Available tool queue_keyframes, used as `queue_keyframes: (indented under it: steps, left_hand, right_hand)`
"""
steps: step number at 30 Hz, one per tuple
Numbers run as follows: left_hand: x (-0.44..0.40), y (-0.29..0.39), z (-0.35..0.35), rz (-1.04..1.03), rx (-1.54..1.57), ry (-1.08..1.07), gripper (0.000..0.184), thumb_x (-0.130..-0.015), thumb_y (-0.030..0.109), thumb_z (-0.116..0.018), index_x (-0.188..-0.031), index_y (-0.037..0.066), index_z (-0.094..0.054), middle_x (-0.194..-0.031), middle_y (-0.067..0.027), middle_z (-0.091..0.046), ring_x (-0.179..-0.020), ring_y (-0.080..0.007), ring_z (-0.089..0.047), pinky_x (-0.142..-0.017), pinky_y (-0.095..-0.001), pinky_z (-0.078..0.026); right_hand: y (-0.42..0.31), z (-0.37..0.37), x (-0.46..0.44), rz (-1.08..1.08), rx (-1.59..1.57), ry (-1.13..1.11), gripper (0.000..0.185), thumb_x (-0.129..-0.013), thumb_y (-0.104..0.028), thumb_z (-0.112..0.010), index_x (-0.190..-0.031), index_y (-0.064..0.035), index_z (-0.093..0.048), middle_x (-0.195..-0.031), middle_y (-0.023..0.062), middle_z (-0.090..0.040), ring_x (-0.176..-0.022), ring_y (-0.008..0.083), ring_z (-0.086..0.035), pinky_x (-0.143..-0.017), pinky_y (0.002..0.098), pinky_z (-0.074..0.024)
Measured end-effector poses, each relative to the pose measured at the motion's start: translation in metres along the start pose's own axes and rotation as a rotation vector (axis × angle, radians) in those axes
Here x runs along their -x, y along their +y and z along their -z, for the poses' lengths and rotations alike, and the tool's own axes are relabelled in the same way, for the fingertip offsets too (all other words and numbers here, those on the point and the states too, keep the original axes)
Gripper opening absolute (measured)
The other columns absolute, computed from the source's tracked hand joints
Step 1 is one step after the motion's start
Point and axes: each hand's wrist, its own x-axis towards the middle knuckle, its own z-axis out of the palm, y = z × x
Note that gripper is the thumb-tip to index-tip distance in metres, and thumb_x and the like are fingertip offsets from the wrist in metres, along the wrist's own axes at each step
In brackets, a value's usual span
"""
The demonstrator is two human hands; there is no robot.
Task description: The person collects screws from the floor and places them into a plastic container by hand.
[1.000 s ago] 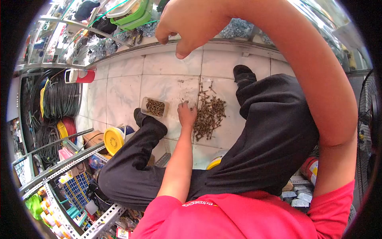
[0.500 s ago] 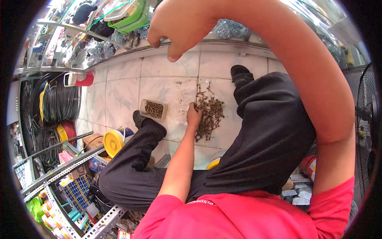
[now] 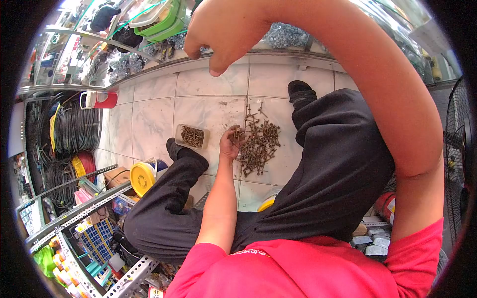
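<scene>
My left hand (image 3: 230, 143) is turned partly palm-up at the left edge of a loose pile of brownish screws (image 3: 263, 144) on the tiled floor. Its fingers curl around a few screws (image 3: 238, 133). To its left stands a clear plastic tub (image 3: 198, 145), with more of the same screws (image 3: 192, 135) inside. Close to the camera, my right hand (image 3: 226, 37) hangs at the top of the view, well above the floor. Its thumb and a bent finger are apart with nothing visible between them; the other fingers are mostly hidden.
My legs (image 3: 333, 164) are bent on either side of the pile. A yellow-lidded bucket (image 3: 143, 179), a red-and-white container (image 3: 102, 99) and coiled black cable (image 3: 77, 129) lie left. Glass shelving (image 3: 99, 37) runs along the far side, and a fan (image 3: 454, 134) stands right.
My left hand has drawn slightly left from the pile and turned its palm upward, with screws now showing in the fingers. My right hand has stayed in place.
</scene>
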Motion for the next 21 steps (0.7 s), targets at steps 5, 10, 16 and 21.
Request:
queue_keyframes:
  steps: [5, 10, 16, 21]
  left_hand:
    - [0.007, 0.006, -0.02, 0.058, 0.062, -0.062, 0.041, -0.097, 0.022, -0.041, -0.13, 0.001, -0.054, -0.129, -0.0198, -0.065, -0.114, -0.0332, -0.067, -0.086, -0.0434, -0.061]
    - [0.01, 0.01, -0.029, 0.091, 0.066, -0.065, 0.046, -0.098, 0.024, -0.041, -0.135, -0.002, -0.05, -0.135, -0.0208, -0.061, -0.117, -0.0349, -0.066, -0.086, -0.0423, -0.062]
    - [0.012, 0.013, -0.036, 0.109, 0.086, -0.055, 0.048, -0.099, 0.026, -0.042, -0.136, -0.004, -0.049, -0.137, -0.0211, -0.059, -0.12, -0.0354, -0.064, -0.086, -0.0414, -0.063]
    - [0.01, 0.012, -0.032, 0.11, 0.08, -0.06, 0.048, -0.099, 0.027, -0.043, -0.136, -0.003, -0.05, -0.14, -0.0218, -0.058, -0.121, -0.0354, -0.064, -0.087, -0.0425, -0.062]
  right_hand:
    - [0.006, -0.006, 0.004, 0.06, 0.016, 0.056, 0.047, -0.091, -0.038, -0.061, -0.127, -0.0082, -0.069, -0.124, 0.014, -0.07, -0.117, 0.0323, -0.064, -0.1, 0.0456, -0.0495]
    - [0.01, -0.002, -0.005, 0.036, -0.009, -0.015, 0.046, -0.091, -0.037, -0.061, -0.126, -0.0082, -0.07, -0.124, 0.0142, -0.07, -0.117, 0.0324, -0.065, -0.099, 0.0458, -0.0498]
    - [0.01, -0.001, -0.002, 0.069, -0.023, 0.006, 0.046, -0.092, -0.036, -0.06, -0.126, -0.0083, -0.07, -0.125, 0.0145, -0.069, -0.118, 0.0327, -0.064, -0.1, 0.0462, -0.049]
    - [0.01, -0.002, -0.01, 0.078, 0.026, -0.014, 0.046, -0.092, -0.037, -0.06, -0.128, -0.0086, -0.069, -0.127, 0.0144, -0.069, -0.119, 0.0329, -0.063, -0.102, 0.0461, -0.0482]
